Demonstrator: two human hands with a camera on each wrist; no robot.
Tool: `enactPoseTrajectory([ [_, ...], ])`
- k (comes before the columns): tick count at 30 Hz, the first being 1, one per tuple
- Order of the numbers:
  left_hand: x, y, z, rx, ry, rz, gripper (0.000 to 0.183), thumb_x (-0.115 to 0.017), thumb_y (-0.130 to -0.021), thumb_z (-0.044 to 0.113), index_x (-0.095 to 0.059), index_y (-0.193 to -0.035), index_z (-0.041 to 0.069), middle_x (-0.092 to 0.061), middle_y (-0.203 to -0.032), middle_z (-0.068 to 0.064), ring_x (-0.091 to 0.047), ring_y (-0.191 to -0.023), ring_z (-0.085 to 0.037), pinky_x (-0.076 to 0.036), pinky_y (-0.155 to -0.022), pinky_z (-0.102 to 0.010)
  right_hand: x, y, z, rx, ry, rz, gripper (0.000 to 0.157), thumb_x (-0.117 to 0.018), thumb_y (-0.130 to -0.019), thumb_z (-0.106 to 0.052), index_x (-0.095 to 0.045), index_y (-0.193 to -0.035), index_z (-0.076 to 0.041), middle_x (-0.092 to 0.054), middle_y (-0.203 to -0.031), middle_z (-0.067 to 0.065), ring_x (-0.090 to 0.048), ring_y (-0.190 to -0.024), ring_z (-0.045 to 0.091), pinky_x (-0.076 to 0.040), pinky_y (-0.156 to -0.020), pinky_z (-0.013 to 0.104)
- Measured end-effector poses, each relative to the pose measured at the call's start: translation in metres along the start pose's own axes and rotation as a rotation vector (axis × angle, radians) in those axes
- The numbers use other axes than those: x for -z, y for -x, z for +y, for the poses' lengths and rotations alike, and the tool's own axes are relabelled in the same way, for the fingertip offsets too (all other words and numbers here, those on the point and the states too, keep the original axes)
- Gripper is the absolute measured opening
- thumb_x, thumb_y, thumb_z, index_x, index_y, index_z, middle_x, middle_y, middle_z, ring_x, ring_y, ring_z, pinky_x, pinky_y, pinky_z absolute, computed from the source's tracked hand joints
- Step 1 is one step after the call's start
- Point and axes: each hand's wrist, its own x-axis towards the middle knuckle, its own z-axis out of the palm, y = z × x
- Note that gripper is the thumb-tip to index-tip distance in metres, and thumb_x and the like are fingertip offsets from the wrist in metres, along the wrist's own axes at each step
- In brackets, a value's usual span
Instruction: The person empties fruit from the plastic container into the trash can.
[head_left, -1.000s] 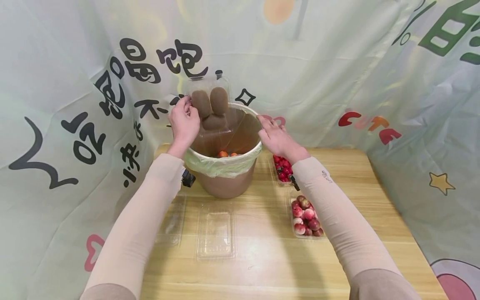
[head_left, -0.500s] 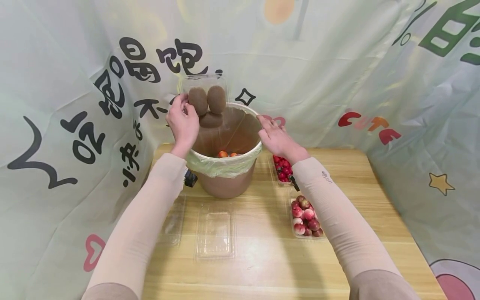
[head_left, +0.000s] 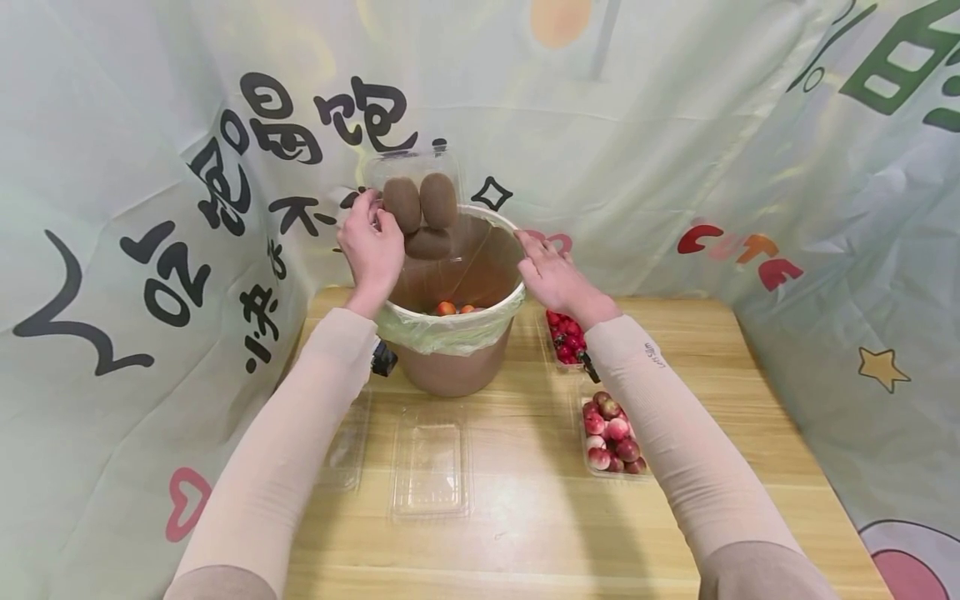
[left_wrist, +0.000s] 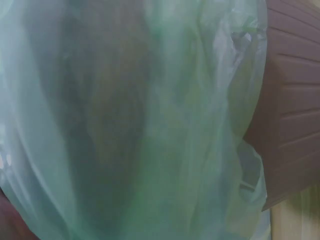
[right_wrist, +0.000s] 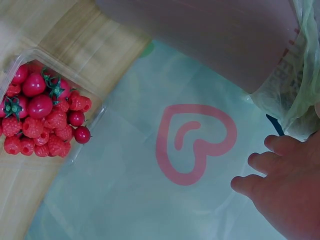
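In the head view my left hand (head_left: 372,250) grips the left side of a clear plastic box (head_left: 386,169), tilted up over the bin. Inside the box are brown kiwis (head_left: 438,200); two stand side by side and another lies below them. Under it stands a brown bin (head_left: 450,372) with a white rim and a light green bag (head_left: 450,334) folded over its edge. My right hand (head_left: 557,277) rests on the bin's right rim with its fingers fairly straight. Small orange-red round fruits (head_left: 446,308) lie inside the bin. The bag fills most of the left wrist view.
A clear box of raspberries and cherry tomatoes (right_wrist: 40,107) sits right of the bin. Nearer is a box of red and pale plums (head_left: 615,433). Two clear plastic trays, one a bare tray (head_left: 431,467), lie at front left. A printed curtain (head_left: 637,167) encloses the table (head_left: 525,517).
The left hand and the kiwi box shift slightly left, then back right. The box stays tilted over the bin. My right hand keeps its place on the rim.
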Motion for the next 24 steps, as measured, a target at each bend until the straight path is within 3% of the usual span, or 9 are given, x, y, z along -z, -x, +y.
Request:
enactPoseTrajectory([
  [4,-0.0002,0.0005,0.0004,0.004,0.008,-0.009,0.035,-0.054,-0.102,0.006,-0.071,-0.131,0.001,-0.077,-0.126,-0.016,-0.073,-0.121,-0.023,-0.056,-0.107,-0.037,-0.0002,-0.0002,-0.0002,-0.002,0.001,-0.003,0.068,-0.018,-0.107,-0.038,-0.01,-0.171,-0.02,-0.015,-0.178,0.008,-0.009,-0.164,0.041,-0.001,-0.132,0.066],
  [11,-0.0008,0.0031,0.0011,-0.048,0.016,-0.004,0.035,-0.053,-0.1,0.004,-0.072,-0.129,-0.001,-0.078,-0.117,-0.02,-0.075,-0.111,-0.03,-0.058,-0.1,-0.043,-0.0003,0.0002,-0.0003,-0.01,0.004,-0.009,0.068,-0.016,-0.107,-0.039,-0.008,-0.171,-0.021,-0.014,-0.179,0.007,-0.009,-0.165,0.041,-0.001,-0.132,0.065],
  [18,-0.0002,0.0046,0.0032,0.001,0.048,-0.076,0.04,-0.055,-0.103,0.007,-0.066,-0.141,0.004,-0.07,-0.136,-0.019,-0.068,-0.129,-0.027,-0.055,-0.109,-0.039,-0.0005,0.0009,-0.0002,-0.017,0.002,-0.015,0.068,-0.017,-0.106,-0.039,-0.007,-0.172,-0.023,-0.013,-0.179,0.006,-0.008,-0.165,0.041,0.0,-0.133,0.063],
  [24,-0.0008,0.0036,0.0028,0.024,0.051,-0.077,0.042,-0.054,-0.103,0.006,-0.064,-0.144,0.005,-0.069,-0.139,-0.017,-0.067,-0.131,-0.024,-0.056,-0.108,-0.033,-0.0004,-0.0001,0.0011,-0.012,-0.004,-0.009,0.068,-0.016,-0.107,-0.04,-0.007,-0.172,-0.021,-0.013,-0.179,0.006,-0.009,-0.165,0.041,0.0,-0.132,0.064],
])
